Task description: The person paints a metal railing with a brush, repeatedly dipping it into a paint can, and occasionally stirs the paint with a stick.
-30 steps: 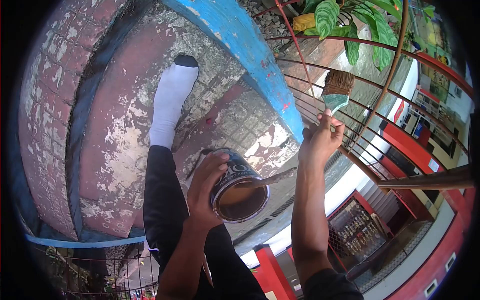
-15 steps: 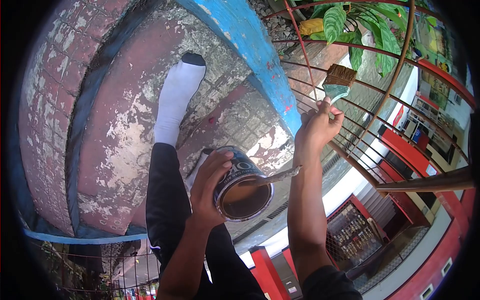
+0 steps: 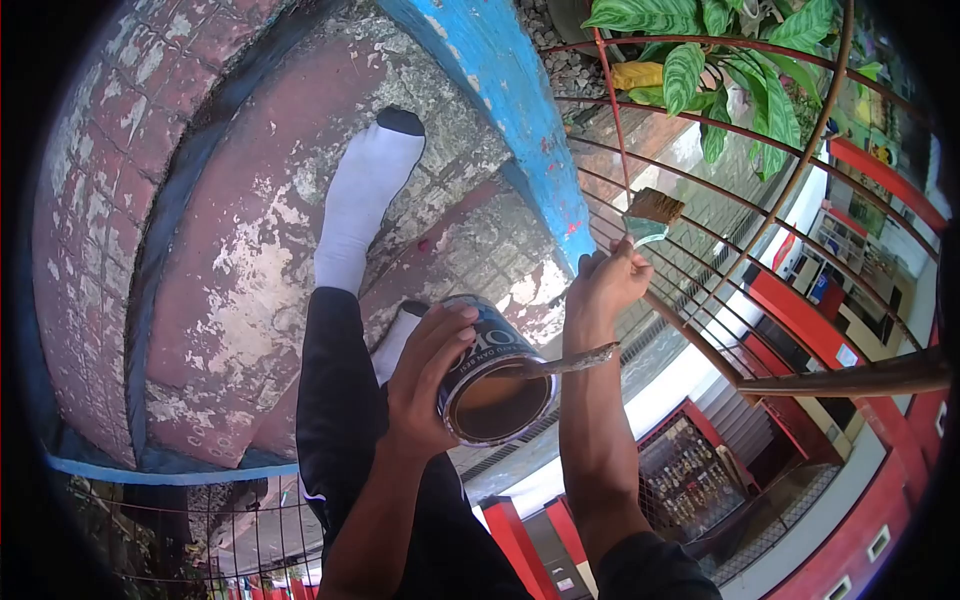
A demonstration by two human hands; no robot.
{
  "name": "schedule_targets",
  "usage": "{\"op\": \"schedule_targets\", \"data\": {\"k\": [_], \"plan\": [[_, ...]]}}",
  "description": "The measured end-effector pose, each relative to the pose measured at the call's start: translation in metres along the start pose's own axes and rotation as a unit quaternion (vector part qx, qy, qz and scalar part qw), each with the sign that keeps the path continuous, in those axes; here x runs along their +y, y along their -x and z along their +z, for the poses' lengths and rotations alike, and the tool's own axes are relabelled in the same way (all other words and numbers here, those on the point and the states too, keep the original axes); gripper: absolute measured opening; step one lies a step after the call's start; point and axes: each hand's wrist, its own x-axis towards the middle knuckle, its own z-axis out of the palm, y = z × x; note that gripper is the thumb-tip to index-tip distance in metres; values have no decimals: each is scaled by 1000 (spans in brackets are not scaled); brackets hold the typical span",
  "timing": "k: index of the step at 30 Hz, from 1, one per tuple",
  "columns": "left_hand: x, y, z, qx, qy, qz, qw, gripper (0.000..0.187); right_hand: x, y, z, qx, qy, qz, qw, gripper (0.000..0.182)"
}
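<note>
My left hand (image 3: pixel 430 380) is wrapped round a dark paint can (image 3: pixel 490 335) with white lettering, held tilted in front of my legs. Brown paint (image 3: pixel 500 408) shows inside it, and a paint-crusted stick (image 3: pixel 580 361) leans out over the rim. In my right hand (image 3: pixel 612 285) is a paintbrush (image 3: pixel 655 212), pinched by its handle. The brush's pale green ferrule and brown-coated bristles point up and away from me, right by the thin bars of a metal fence (image 3: pixel 720 228).
A blue-painted ledge (image 3: pixel 490 75) edges the worn red and grey floor (image 3: pixel 250 230). My foot in a white sock (image 3: pixel 362 190) stands on it. Green leaves (image 3: pixel 765 95) hang over the fence at upper right. Beyond the bars lie red and white building parts (image 3: pixel 800 315).
My right hand and the paintbrush have moved down and to the left, nearer the can. The can, still in my left hand, has shifted slightly right.
</note>
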Motion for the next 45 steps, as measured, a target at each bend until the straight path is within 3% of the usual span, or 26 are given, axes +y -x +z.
{"op": "schedule_targets", "data": {"k": [2,9,17,19,23,29,31,35,37,40,45], "plan": [[-3,-2,-4,7,-5,3,1000,76,4,11,-6,-86,49,-58,993,27],[-5,-2,-14,25,-7,-10,1000,76,2,-3,26,-155,56,-53,985,25],[-2,0,-17,7,-13,-18,1000,78,27,-30,-5,-73,20,-9,997,27],[-4,1,-15,14,-7,-9,1000,77,47,-54,-36,12,54,40,998,27],[-11,7,-15,14,-11,-8,1000,82,52,-29,-59,-76,142,-37,986,27],[-13,5,-12,-12,-22,17,1000,83,26,-23,-8,-69,48,-38,996,28],[-8,7,-9,4,-18,-1,1000,75,18,-23,15,-45,46,-20,998,28],[-7,13,-6,-22,-32,3,999,79,16,-11,43,-88,4,-20,996,27],[-9,20,-6,-32,-36,-8,999,84,17,-2,41,-85,-11,-10,996,25],[-9,24,-3,-50,-31,-8,998,88,25,-5,23,-185,63,-76,978,24],[-12,33,2,-74,-3,-27,997,93,14,-12,1,-162,94,-122,975,23]]}}
